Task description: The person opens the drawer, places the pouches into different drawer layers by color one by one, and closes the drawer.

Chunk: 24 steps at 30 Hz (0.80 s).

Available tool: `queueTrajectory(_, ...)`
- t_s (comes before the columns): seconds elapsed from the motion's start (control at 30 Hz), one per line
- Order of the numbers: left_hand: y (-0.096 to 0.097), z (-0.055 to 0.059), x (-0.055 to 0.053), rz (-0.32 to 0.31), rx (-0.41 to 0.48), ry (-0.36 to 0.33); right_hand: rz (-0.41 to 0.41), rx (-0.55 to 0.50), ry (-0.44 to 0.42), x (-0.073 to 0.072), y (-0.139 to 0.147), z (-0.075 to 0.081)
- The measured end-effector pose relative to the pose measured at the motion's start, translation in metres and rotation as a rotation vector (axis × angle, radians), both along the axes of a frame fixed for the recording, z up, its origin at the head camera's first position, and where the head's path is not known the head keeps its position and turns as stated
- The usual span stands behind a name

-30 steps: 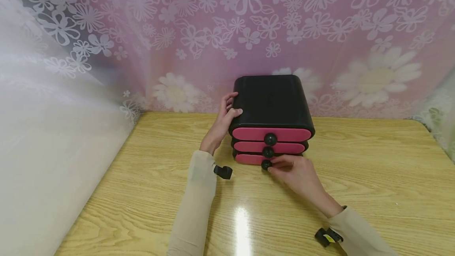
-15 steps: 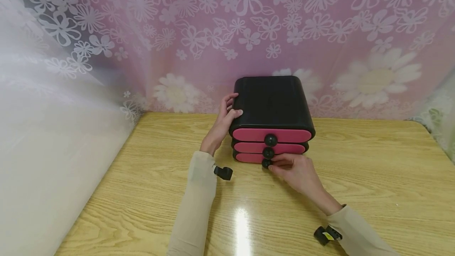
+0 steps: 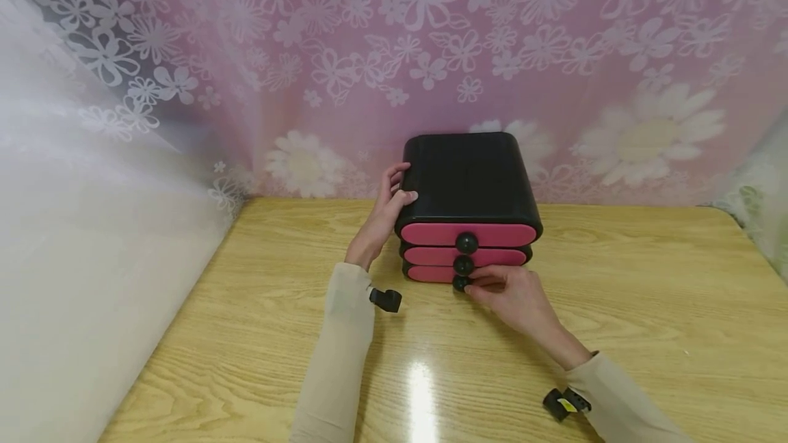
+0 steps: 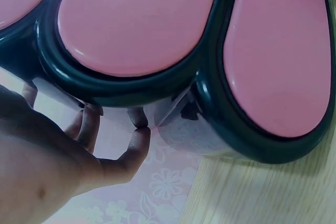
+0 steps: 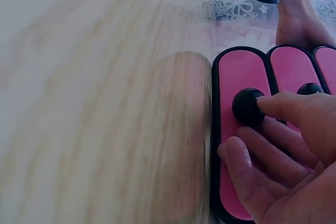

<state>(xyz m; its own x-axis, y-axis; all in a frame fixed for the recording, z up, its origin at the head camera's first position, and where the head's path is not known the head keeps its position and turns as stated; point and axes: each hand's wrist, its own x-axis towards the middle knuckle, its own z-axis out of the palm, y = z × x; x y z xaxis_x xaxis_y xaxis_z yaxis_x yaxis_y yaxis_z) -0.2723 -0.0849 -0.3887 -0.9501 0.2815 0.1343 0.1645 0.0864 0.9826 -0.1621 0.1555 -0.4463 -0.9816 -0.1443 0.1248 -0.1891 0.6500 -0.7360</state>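
Observation:
A small black cabinet (image 3: 468, 173) with three pink-fronted drawers stands on the table, each front bearing a round black knob. My left hand (image 3: 384, 210) rests against its left side, thumb lying over the top edge. Spread fingers (image 4: 131, 156) touch that side in the left wrist view. My right hand (image 3: 514, 296) pinches the bottom drawer's knob (image 5: 248, 106), thumb on one side and index finger close on the other. Its remaining fingers lie bent along the bottom drawer front (image 5: 239, 182). All three drawer fronts sit flush in the frame.
The wood-grain table (image 3: 277, 361) spreads out around the cabinet. Behind it hangs a pink flowered curtain (image 3: 345, 53); a pale sheet (image 3: 92, 258) closes off the left. Black wrist cameras sit on both sleeves.
The bottom drawer, slightly out one second ago, has slid in to its frame, with the right hand moving a little away from the person. The left hand stays against the cabinet.

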Motion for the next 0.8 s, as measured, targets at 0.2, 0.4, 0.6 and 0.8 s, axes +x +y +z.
queueTrajectory(0.2, 0.001, 0.000, -0.002, -0.013, 0.002, 0.010, 0.006, 0.019, 0.032, 0.005, 0.004, 0.002)
queueTrajectory(0.4, -0.002, -0.002, 0.000, -0.016, 0.003, 0.007, 0.036, 0.017, 0.082, 0.014, 0.020, 0.010)
queueTrajectory(0.6, -0.013, -0.004, 0.008, -0.047, -0.027, 0.030, 0.023, 0.061, 0.096, 0.025, 0.044, 0.021)
queueTrajectory(0.8, -0.029, -0.005, 0.024, -0.008, -0.139, 0.074, -0.007, 0.113, 0.270, 0.032, 0.073, 0.024)
